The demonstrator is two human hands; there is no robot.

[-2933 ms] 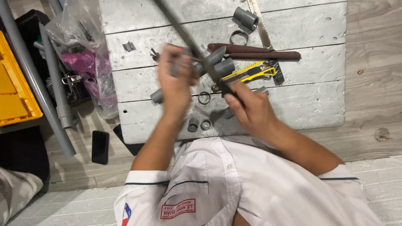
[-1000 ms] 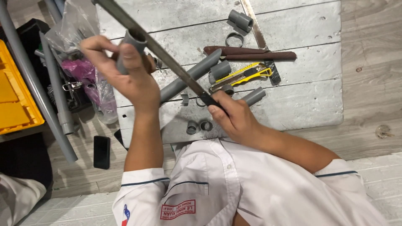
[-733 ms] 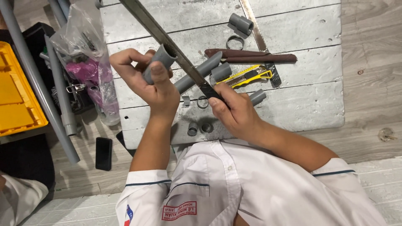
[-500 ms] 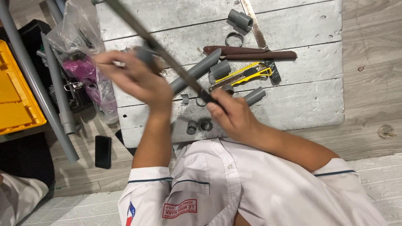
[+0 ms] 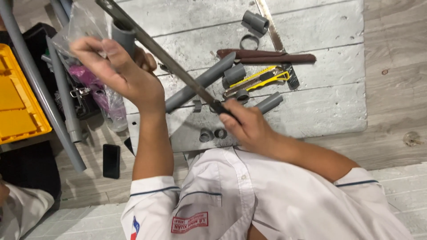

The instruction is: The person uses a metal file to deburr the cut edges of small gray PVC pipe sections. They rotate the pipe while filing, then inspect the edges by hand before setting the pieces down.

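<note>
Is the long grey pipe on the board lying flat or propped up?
Lying flat: the long grey pipe rests diagonally on the board.

One camera is doing all the looking — it is sitting on the person's head and pointing almost straight down, so the white shirt (image 5: 249, 200) is filling the bottom of the frame and the pale plank work surface (image 5: 329, 89) is stretching toward the top edge. It is riding close: the left hand (image 5: 120, 73) and right hand (image 5: 247, 124) are taking up the middle of the picture at arm's length, with the forearms running up from the lower edge. To the left it is catching a strip of wooden floor (image 5: 95, 186) and the edge of a yellow tray (image 5: 18, 102) — to the right, more floorboards. No second view is sharing the scene.
</note>
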